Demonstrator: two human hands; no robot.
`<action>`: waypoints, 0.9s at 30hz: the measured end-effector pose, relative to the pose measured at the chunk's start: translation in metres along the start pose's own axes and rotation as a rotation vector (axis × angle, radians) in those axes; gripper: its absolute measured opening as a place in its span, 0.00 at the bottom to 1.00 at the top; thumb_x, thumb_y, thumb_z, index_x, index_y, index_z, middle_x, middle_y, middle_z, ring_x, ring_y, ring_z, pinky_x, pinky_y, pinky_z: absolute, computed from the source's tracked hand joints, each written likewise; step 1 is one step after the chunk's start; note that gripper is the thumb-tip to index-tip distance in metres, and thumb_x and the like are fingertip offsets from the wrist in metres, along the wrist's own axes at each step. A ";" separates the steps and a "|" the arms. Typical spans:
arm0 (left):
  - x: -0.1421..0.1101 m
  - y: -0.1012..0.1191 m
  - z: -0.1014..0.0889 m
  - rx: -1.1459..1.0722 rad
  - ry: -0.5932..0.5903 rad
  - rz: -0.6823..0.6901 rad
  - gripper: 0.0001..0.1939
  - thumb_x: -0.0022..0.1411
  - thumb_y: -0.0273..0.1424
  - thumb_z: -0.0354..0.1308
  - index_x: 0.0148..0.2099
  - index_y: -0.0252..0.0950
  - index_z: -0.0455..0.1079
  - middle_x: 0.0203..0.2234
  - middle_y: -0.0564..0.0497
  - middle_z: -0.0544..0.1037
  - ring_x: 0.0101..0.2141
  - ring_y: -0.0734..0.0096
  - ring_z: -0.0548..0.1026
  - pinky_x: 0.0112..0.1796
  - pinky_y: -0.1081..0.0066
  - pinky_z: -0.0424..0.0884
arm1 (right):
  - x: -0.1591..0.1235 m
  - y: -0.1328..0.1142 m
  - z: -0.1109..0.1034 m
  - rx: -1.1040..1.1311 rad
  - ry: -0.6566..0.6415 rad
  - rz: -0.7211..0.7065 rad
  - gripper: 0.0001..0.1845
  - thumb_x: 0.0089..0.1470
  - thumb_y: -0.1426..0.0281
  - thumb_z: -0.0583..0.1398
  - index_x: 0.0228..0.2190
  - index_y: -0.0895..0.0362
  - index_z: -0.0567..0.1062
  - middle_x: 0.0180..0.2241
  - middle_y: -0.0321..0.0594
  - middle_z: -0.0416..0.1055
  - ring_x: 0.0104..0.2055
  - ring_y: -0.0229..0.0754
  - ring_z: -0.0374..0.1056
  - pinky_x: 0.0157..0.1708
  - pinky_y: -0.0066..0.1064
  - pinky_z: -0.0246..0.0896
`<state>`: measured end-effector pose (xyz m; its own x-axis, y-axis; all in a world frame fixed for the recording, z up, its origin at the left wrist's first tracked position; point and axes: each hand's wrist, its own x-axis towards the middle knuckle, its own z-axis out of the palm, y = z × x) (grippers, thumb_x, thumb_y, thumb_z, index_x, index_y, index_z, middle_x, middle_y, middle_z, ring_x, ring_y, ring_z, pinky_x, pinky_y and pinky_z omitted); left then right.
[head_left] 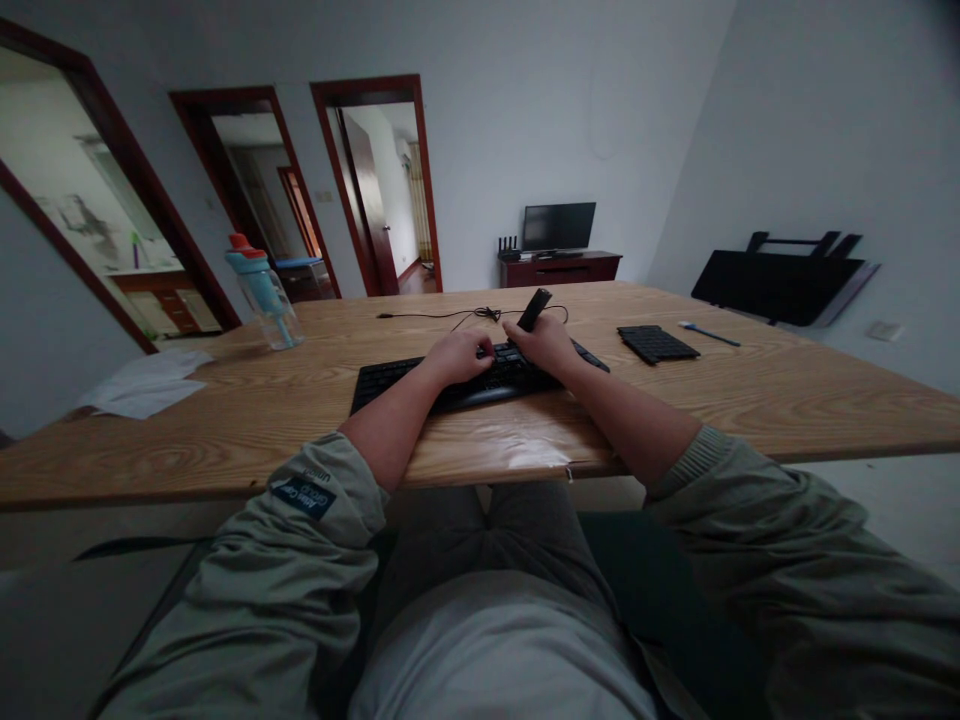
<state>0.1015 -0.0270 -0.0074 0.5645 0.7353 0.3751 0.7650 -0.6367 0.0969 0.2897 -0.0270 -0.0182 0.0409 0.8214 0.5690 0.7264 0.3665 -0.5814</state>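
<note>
A black keyboard lies on the wooden table in front of me, its cable running away behind it. My left hand rests on the keys near the keyboard's middle with its fingers curled down. My right hand sits on the keyboard's right part and is closed around a slim black tool that sticks up and away from the keys.
A small black pad and a blue pen-like item lie to the right. A blue bottle with a red cap and white papers are at the left. A folded black table leans on the right wall.
</note>
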 end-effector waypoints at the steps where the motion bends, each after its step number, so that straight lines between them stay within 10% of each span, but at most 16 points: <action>1: 0.000 0.000 0.000 -0.004 0.011 -0.021 0.12 0.61 0.34 0.58 0.44 0.37 0.78 0.40 0.46 0.80 0.40 0.62 0.77 0.44 0.66 0.72 | 0.000 -0.001 0.000 -0.015 -0.004 -0.010 0.20 0.56 0.57 0.59 0.21 0.58 0.72 0.23 0.46 0.72 0.29 0.44 0.69 0.31 0.29 0.57; 18: 0.003 -0.009 0.001 -0.002 -0.108 0.076 0.16 0.57 0.27 0.55 0.44 0.38 0.82 0.41 0.47 0.82 0.41 0.62 0.77 0.46 0.68 0.71 | 0.004 -0.027 0.036 0.595 -0.059 0.296 0.07 0.50 0.65 0.54 0.24 0.55 0.65 0.21 0.35 0.63 0.23 0.37 0.59 0.24 0.27 0.56; 27: -0.005 -0.051 -0.026 -0.097 0.031 -0.214 0.16 0.58 0.27 0.54 0.43 0.34 0.81 0.36 0.46 0.83 0.37 0.65 0.78 0.39 0.71 0.70 | 0.009 -0.033 0.052 0.584 0.121 0.364 0.10 0.51 0.62 0.56 0.24 0.55 0.67 0.22 0.36 0.64 0.23 0.38 0.60 0.23 0.28 0.56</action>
<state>0.0517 -0.0040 0.0099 0.3818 0.8493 0.3646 0.8318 -0.4877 0.2650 0.2303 -0.0085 -0.0239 0.3124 0.8944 0.3200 0.1660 0.2803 -0.9455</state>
